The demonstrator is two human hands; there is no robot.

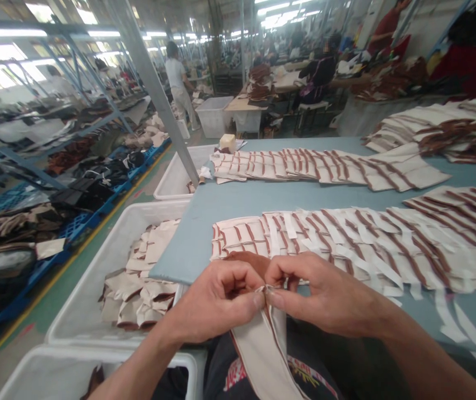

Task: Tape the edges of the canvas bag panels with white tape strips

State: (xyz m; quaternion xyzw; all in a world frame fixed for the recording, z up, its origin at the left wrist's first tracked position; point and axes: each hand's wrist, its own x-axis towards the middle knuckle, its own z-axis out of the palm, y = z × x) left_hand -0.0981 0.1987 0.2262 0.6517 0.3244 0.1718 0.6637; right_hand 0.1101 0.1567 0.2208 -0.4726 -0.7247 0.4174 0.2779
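Observation:
My left hand (216, 300) and my right hand (325, 297) meet at the near edge of the blue table (204, 222). Both pinch the top end of a cream fabric piece with brown trim (265, 344), which hangs down over my lap. Thumbs and forefingers press together at one small spot on the trim. Just beyond my knuckles lies an overlapped row of similar cream and brown pieces (346, 239), several with white strips sticking out.
A second row of pieces (325, 166) and a stack (450, 130) lie farther back on the table. White bins stand to my left, one with cream pieces (138, 283). Shelving (54, 166) fills the left side. Other people work in the distance.

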